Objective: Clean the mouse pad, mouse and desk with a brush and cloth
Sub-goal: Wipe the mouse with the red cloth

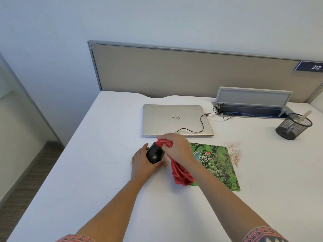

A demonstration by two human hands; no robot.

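Note:
My left hand (142, 163) holds a black mouse (153, 154) a little above the white desk (97, 172), left of the mouse pad. My right hand (176, 145) is closed on a red cloth (178, 173) and presses its bunched end against the mouse's front; the rest of the cloth hangs down onto the pad's left edge. The green patterned mouse pad (218, 165) lies flat, partly hidden by my right arm. A brush handle (305, 115) sticks out of the mesh cup at far right.
A closed silver laptop (174, 119) lies behind the hands, its black cable (201, 124) running to an open cable tray (251, 109). A black mesh pen cup (291, 127) stands at the right. Tan crumbs (236, 152) are scattered beside the pad's right edge. A partition wall backs the desk.

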